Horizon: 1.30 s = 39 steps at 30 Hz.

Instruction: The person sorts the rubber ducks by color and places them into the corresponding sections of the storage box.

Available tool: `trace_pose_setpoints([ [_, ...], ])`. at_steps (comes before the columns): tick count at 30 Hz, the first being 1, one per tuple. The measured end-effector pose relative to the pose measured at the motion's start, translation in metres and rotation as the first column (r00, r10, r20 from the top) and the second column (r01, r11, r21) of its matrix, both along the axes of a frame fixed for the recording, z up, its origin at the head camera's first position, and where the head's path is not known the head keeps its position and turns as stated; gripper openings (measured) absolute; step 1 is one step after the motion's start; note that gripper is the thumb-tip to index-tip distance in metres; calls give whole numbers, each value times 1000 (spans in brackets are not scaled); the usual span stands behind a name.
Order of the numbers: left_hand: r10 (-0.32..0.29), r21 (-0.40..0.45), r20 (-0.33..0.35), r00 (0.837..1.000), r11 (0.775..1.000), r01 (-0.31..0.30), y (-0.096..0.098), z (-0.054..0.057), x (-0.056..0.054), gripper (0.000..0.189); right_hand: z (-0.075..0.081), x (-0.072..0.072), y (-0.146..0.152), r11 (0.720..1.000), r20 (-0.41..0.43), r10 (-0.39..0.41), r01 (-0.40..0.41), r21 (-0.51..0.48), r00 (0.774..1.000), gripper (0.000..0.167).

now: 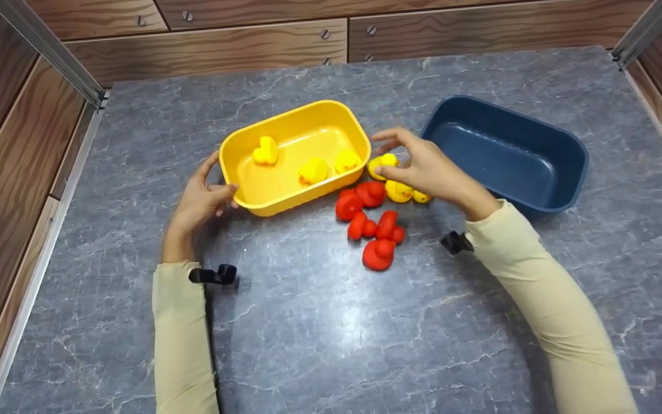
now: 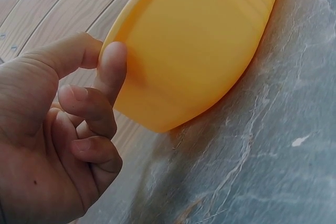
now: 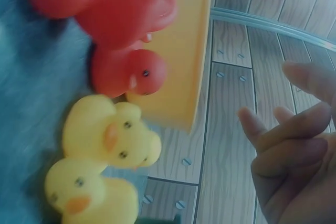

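Note:
A yellow bin (image 1: 296, 198) stands left of centre, with three yellow rubber ducks (image 1: 265, 150) inside. My left hand (image 1: 201, 198) holds its left end; in the left wrist view, finger and thumb pinch the yellow wall (image 2: 199, 40). My right hand (image 1: 423, 167) hovers over several yellow ducks (image 1: 399, 191) beside the bin's right end. Thumb and fingers are spread, with nothing between them in the right wrist view (image 3: 294, 156). Several red rubber ducks (image 1: 378, 255) lie clustered in front of the bin; one red duck (image 3: 128, 72) sits near the yellow ones.
A dark blue bin (image 1: 581, 167) stands to the right, behind my right forearm, with no ducks visible in it. Grey marbled tabletop (image 1: 319, 345) stretches toward me. Wood-patterned panels (image 1: 222, 54) border the back and sides.

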<state>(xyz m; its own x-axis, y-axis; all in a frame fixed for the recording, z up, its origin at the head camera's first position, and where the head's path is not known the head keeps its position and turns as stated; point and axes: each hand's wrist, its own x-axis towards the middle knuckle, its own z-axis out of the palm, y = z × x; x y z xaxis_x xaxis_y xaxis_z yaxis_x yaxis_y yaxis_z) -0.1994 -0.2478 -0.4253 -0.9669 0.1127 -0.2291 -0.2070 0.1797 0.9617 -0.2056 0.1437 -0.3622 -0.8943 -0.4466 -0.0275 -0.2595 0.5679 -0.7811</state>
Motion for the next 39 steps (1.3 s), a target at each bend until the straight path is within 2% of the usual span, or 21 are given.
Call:
trace_pose_setpoints([
  [5,3,-7,0,1000,1000,-3,0,1,0,83,-7,7,12,998,-31,35,-33,59,999,55],
  [16,4,10,4,1000,1000,-4,0,-1,0,84,-22,19,33,982,-62,46,-34,184,997,59],
  [27,6,15,11,1000,1000,-6,0,-1,0,83,-42,29,48,968,-23,12,-6,250,1000,59],
  [31,11,24,14,1000,1000,-12,0,-1,0,83,-44,30,49,965,-34,12,-3,263,999,61],
  [39,16,23,3,1000,1000,-16,2,0,1,82,-46,31,51,952,0,2,-2,305,1000,68],
])
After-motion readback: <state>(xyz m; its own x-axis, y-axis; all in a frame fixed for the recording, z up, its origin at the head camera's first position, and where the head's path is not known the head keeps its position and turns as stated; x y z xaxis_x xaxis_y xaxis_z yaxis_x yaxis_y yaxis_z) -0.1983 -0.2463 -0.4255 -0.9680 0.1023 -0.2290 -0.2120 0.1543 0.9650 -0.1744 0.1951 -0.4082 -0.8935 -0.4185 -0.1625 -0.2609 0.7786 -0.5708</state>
